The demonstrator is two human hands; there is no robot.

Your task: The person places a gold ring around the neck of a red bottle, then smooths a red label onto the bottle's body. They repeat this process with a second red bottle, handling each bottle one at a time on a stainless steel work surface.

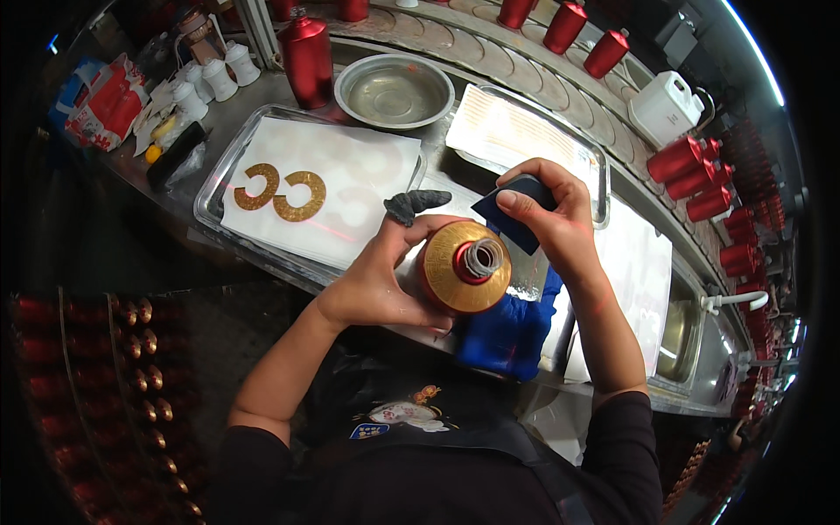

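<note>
My left hand (385, 280) is wrapped round a red bottle whose gold shoulder (446, 269) and open threaded neck (483, 259) face up toward me. A black finger cover (416, 206) sits on one of its fingers. Just right of the bottle, my right hand (560, 210) pinches a dark blue flat scraper (518, 219) between thumb and fingers, apart from the neck. Under the hands lies a blue cloth (516, 337). Two gold C-shaped stickers (300, 196) lie on a white sheet (367, 162) to the left.
A metal tray (208, 197) supports the white sheet. Behind it stand a metal basin (394, 92) and a red bottle (306, 61). Another tray (599, 188) holds striped sheets. A slatted conveyor (490, 48) carries red bottles along the back. At right are a white jug (667, 107) and a sink tap (735, 300).
</note>
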